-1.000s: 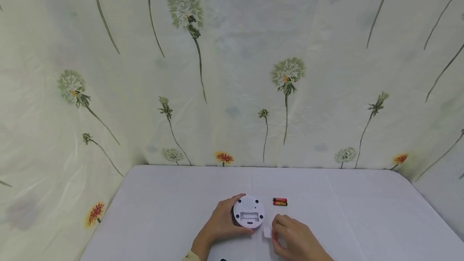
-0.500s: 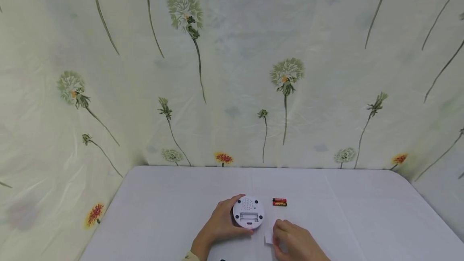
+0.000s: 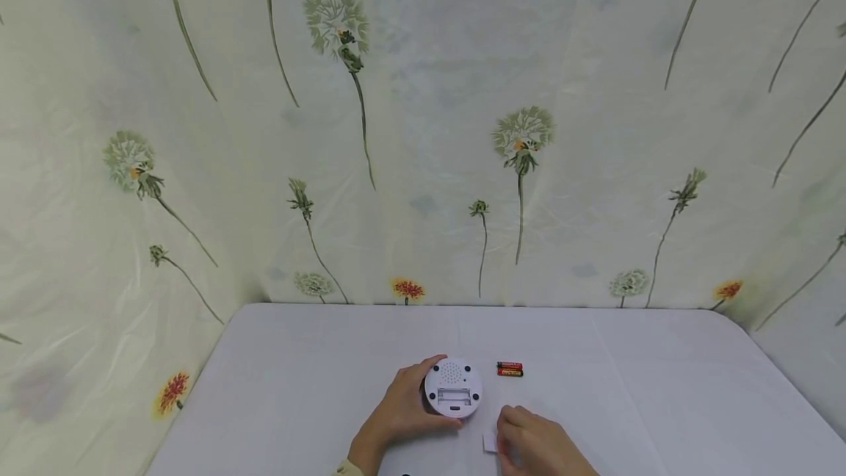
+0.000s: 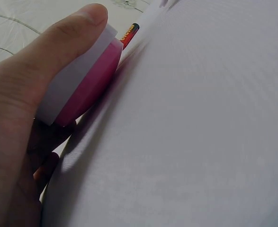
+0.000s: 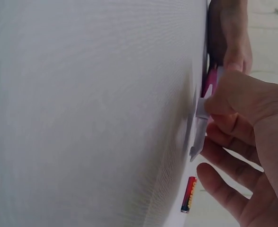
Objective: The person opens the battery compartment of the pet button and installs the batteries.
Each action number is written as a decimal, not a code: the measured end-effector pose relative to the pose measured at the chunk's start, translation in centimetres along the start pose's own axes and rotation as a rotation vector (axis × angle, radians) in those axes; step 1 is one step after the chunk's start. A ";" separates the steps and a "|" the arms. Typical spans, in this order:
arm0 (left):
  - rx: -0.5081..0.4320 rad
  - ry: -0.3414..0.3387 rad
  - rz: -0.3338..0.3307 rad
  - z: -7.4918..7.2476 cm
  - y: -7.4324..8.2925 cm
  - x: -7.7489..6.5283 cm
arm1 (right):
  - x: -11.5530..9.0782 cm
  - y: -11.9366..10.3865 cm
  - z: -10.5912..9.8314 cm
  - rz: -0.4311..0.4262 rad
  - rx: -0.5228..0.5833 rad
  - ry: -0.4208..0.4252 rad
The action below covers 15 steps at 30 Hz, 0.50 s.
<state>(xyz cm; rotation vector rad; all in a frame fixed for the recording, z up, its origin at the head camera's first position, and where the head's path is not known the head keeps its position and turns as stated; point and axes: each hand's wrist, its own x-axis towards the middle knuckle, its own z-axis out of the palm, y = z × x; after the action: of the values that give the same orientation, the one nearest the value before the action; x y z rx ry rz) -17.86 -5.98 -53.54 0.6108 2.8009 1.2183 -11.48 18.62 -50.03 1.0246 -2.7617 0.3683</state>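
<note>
Bottom up, a round white device (image 3: 452,373) shows its speaker holes, dark feet and a bare battery compartment. My left hand (image 3: 405,404) grips it by the rim, thumb on the near side and fingers round the far side. The left wrist view shows the device's pink lower body (image 4: 97,85) close over the tablecloth. To its right, my right hand (image 3: 534,438) pinches a small white battery cover (image 3: 489,443) between thumb and fingers. From the right wrist view, the cover (image 5: 200,137) sits low over the cloth, partly hidden by the thumb.
Two red-and-black batteries (image 3: 510,369) lie side by side behind my right hand, right of the device. A white cloth covers the table (image 3: 330,358). A flower-printed curtain (image 3: 423,131) hangs behind it. A small dark thing (image 3: 406,474) peeks in at the bottom edge.
My right hand has drawn the battery cover slightly toward me, away from the device's edge. My left hand and the device have stayed in place.
</note>
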 end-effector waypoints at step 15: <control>-0.014 -0.019 -0.023 -0.1 0.0 0.0 | 0.0 0.1 0.1 0.063 0.093 -0.130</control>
<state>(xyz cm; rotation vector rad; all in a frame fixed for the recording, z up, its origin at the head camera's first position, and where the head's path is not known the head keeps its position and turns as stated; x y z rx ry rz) -17.90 -5.99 -53.47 0.5837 2.7735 1.2210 -11.58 18.65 -50.09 1.0182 -2.9233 0.4588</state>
